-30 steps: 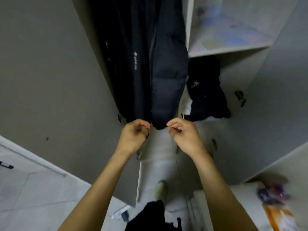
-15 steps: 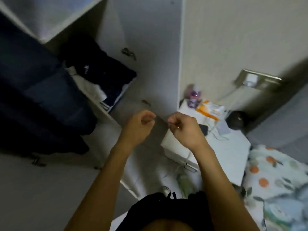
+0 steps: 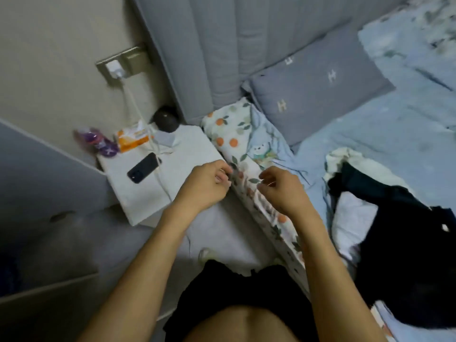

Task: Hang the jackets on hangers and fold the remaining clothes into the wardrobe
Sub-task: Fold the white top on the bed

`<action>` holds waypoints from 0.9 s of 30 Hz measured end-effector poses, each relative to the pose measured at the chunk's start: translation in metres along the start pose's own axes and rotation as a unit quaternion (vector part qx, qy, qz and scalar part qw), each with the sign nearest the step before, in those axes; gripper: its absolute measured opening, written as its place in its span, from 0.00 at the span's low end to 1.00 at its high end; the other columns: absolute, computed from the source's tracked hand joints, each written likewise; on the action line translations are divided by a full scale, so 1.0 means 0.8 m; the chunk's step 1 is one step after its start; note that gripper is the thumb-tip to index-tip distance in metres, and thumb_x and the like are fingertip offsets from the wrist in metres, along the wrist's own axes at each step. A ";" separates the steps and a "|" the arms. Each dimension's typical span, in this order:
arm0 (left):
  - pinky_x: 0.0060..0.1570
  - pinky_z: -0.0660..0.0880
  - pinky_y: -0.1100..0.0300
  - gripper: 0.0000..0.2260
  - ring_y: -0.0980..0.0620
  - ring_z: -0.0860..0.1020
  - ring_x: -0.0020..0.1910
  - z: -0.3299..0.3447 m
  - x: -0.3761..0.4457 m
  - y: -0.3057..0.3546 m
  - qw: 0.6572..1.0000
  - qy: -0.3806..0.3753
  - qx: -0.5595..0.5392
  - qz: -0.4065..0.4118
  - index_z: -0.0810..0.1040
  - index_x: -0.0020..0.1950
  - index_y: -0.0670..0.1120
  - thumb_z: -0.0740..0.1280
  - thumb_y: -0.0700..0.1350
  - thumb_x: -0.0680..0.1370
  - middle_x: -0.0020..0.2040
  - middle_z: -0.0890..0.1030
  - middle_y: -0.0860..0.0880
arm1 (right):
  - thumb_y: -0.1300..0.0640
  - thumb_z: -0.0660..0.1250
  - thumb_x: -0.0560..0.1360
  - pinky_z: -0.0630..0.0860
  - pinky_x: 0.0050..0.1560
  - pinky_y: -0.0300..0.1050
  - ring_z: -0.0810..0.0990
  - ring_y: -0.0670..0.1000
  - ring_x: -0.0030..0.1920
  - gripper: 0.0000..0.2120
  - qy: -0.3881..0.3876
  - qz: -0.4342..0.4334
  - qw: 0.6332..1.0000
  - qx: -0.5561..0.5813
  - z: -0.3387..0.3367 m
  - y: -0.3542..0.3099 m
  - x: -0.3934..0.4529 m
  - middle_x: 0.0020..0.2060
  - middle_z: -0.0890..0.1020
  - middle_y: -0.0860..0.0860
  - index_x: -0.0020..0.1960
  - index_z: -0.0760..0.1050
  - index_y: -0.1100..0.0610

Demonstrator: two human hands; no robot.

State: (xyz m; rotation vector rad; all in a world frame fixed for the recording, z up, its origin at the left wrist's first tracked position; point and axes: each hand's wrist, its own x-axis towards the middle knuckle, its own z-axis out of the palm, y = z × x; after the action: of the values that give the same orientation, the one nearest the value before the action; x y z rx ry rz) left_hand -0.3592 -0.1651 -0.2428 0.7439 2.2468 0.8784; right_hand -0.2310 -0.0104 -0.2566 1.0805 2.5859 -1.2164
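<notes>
Dark clothes [image 3: 404,255] lie crumpled over a white garment [image 3: 350,213] on the bed.

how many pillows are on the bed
1: a grey rectangular fabric pillow with pale H marks, leaning against the padded grey headboard at the head of the bed. More could lie outside the view.

Bed [image 3: 370,134]: grey pillow [image 3: 318,82], dark clothes [image 3: 407,243] heaped on white garment [image 3: 350,213]. Nightstand [image 3: 172,174]: phone [image 3: 143,167], tissue pack [image 3: 132,139].
</notes>
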 end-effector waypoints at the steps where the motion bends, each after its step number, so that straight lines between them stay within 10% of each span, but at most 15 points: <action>1: 0.44 0.72 0.71 0.10 0.59 0.78 0.41 0.020 0.000 0.018 1.000 -0.012 0.004 0.017 0.80 0.52 0.51 0.67 0.39 0.74 0.42 0.81 0.56 | 0.57 0.69 0.75 0.74 0.49 0.42 0.81 0.51 0.48 0.09 0.008 0.016 1.000 0.009 -0.006 0.022 -0.010 0.47 0.83 0.50 0.55 0.79 0.55; 13: 0.41 0.77 0.61 0.06 0.56 0.81 0.40 0.307 -0.033 0.198 0.971 -0.200 0.036 0.123 0.81 0.50 0.49 0.68 0.40 0.76 0.42 0.82 0.52 | 0.56 0.68 0.77 0.71 0.46 0.40 0.77 0.48 0.46 0.10 0.184 0.245 0.944 0.119 -0.147 0.325 -0.222 0.48 0.81 0.49 0.58 0.78 0.55; 20: 0.33 0.72 0.67 0.05 0.63 0.80 0.35 0.394 -0.029 0.260 0.951 -0.303 0.002 0.063 0.82 0.49 0.49 0.70 0.41 0.76 0.41 0.85 0.49 | 0.56 0.69 0.77 0.70 0.42 0.34 0.77 0.44 0.43 0.07 0.286 0.312 0.874 0.238 -0.146 0.395 -0.268 0.45 0.82 0.47 0.55 0.80 0.53; 27: 0.40 0.75 0.64 0.04 0.49 0.81 0.41 0.477 0.060 0.248 0.934 -0.355 0.038 0.000 0.81 0.49 0.44 0.69 0.38 0.76 0.45 0.84 0.43 | 0.57 0.68 0.77 0.70 0.39 0.26 0.79 0.43 0.43 0.05 0.341 0.354 0.829 0.268 -0.147 0.428 -0.241 0.44 0.83 0.47 0.52 0.80 0.53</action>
State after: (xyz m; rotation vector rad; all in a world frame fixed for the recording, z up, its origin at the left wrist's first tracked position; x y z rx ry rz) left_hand -0.0689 0.1406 -0.3405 0.9166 1.6317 0.4169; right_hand 0.1534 0.1124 -0.3281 2.6873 1.7610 -1.5279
